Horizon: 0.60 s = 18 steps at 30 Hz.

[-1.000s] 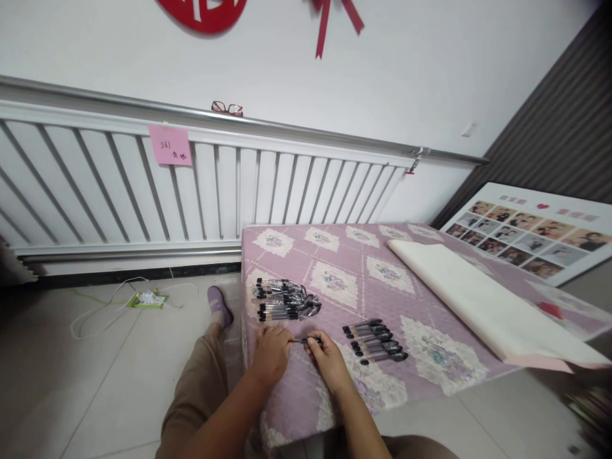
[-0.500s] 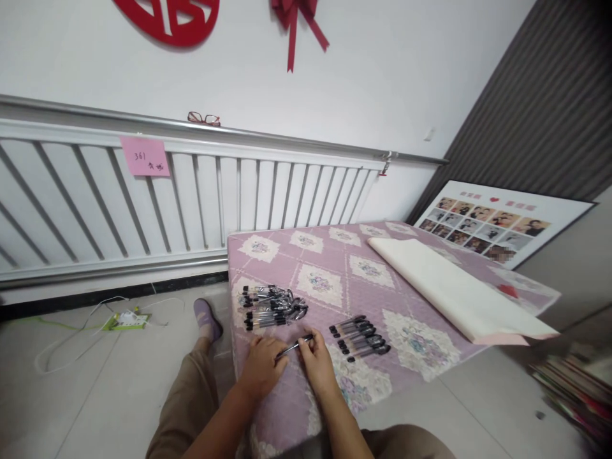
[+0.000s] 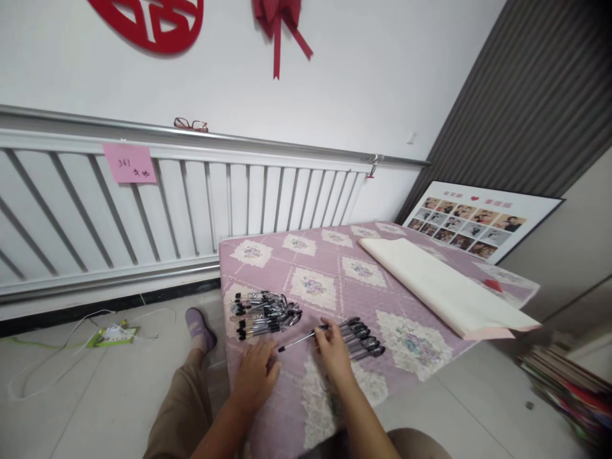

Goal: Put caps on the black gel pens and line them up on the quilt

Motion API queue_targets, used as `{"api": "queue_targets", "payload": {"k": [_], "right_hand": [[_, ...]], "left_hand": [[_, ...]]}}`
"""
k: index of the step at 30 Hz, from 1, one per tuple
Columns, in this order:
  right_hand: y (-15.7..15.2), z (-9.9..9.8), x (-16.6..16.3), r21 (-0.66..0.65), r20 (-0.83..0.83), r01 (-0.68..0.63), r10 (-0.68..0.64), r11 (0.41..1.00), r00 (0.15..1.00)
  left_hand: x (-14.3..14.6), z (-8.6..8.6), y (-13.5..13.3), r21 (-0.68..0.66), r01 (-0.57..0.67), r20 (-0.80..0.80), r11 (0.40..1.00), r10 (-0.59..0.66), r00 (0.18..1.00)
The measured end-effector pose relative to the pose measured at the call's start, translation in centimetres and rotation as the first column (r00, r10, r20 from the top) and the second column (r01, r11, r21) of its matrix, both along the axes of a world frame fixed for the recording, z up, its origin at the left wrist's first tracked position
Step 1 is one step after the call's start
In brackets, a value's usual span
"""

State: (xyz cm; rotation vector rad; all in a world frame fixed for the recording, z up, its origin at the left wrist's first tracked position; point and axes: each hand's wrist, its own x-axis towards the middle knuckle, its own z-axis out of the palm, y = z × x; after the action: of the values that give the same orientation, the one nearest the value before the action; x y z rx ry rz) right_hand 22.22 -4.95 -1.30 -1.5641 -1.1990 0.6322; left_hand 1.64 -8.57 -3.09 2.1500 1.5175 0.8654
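Note:
My right hand [image 3: 332, 350] pinches a slim pen [image 3: 297, 340] with a clear barrel. Its dark tip points left, toward my left hand [image 3: 258, 371], which rests on the flowered cloth with thumb and fingers apart and nothing visible in it. A pile of similar pens [image 3: 262, 313] with black ends lies just beyond my left hand. Another row of pens [image 3: 361, 338] lies side by side next to my right hand, which partly hides their left ends.
The purple quilted cover [image 3: 268, 408] spreads over the table. A cream sheet [image 3: 430, 280] lies to the right, with a photo board [image 3: 473, 223] behind it. A white radiator [image 3: 268, 197] borders the far side. A power strip [image 3: 115, 335] with cables is on the floor.
My right hand has moved right with the pen, close to the row. My left hand has let go of the pen and its fingers have loosened. The view has shifted slightly.

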Motion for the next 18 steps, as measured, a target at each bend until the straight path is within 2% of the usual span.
{"api": "queue_targets", "payload": {"k": [5, 9, 18], "right_hand": [[3.5, 2.2, 6.9, -0.046, 0.130, 0.112, -0.105, 0.993, 0.986], [5.9, 2.6, 10.9, -0.121, 0.218, 0.171, -0.142, 0.978, 0.965], [8.0, 1.8, 13.1, -0.290, 0.390, 0.211, -0.087, 0.933, 0.917]], "left_hand": [[0.0, 0.1, 0.1, -0.021, 0.009, 0.022, 1.000, -0.009, 1.000], [0.1, 0.1, 0.2, -0.027, 0.022, 0.033, 0.999, -0.021, 0.999], [0.4, -0.2, 0.5, -0.050, -0.003, 0.037, 0.999, 0.005, 0.999]]}}
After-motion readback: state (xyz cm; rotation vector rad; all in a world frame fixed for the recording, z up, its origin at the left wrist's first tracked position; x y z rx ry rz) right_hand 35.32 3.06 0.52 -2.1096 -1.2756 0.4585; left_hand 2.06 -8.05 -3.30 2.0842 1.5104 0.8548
